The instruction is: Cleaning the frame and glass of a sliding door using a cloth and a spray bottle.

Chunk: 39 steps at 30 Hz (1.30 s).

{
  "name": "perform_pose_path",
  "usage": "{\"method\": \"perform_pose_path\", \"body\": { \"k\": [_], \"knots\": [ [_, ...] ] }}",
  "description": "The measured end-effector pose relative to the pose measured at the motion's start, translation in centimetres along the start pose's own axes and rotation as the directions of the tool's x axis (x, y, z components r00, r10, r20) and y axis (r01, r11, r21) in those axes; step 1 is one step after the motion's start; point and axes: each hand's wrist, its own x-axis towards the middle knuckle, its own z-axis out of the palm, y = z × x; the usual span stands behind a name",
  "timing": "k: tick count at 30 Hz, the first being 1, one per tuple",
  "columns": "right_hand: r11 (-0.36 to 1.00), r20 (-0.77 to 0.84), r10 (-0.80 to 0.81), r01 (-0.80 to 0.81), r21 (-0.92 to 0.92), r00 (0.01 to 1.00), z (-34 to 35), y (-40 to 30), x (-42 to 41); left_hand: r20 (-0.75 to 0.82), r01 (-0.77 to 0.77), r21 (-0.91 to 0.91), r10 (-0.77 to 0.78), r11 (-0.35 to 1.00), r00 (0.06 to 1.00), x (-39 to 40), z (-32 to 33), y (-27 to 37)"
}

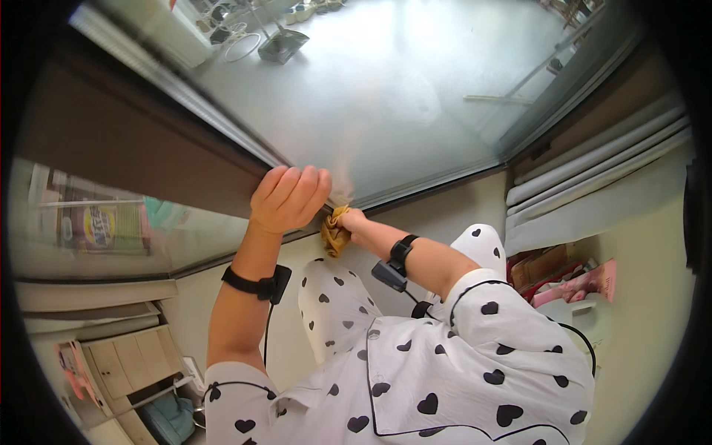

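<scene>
My left hand [292,197] is curled over the edge of a dark sliding-door frame [217,181], its fingers on the side facing the glass. Just right of it, my right hand [354,221] holds a crumpled mustard-yellow cloth [335,233]. The cloth touches the lower part of the frame, close to the corner of a large glass panel [423,150]. A faint reflection of an arm shows in the glass. Both forearms carry black straps with small devices and cables.
Beyond the glass are a dustpan [282,45] and a long-handled floor tool [495,99]. Grey curtains [595,178] hang at the right, above a pink package [578,286]. A wooden cabinet [130,359] and a blue bag [169,417] stand at lower left.
</scene>
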Motion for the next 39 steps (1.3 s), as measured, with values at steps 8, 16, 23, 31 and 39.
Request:
{"method": "perform_pose_path", "body": {
  "k": [8,16,23,31,39],
  "knots": [
    [0.968,0.321,-0.088,0.157,-0.197,0.943,3.0,-9.4,-18.3,-0.089,0.104,-0.218,-0.126,0.97,0.988,1.5,-5.2,0.2],
    [0.94,0.518,-0.235,0.327,-0.093,0.823,4.4,-14.1,-26.6,-0.245,0.222,-0.25,-0.283,0.942,0.927,2.1,-7.7,-5.8],
    [0.839,0.676,-0.366,0.541,-0.058,0.64,5.8,-19.3,-35.8,-0.383,0.305,-0.425,-0.474,0.853,0.793,2.4,-7.0,-4.7],
    [0.615,0.761,-0.587,0.764,0.196,0.278,3.8,-21.1,-38.5,-0.402,0.358,-0.34,-0.479,0.87,0.781,4.0,-7.5,-4.3],
    [-0.091,0.196,-0.97,0.964,0.25,-0.142,0.0,-25.6,-44.8,-0.362,0.389,-0.02,-0.369,0.921,0.856,4.5,-7.3,-4.5]
  ]
}}
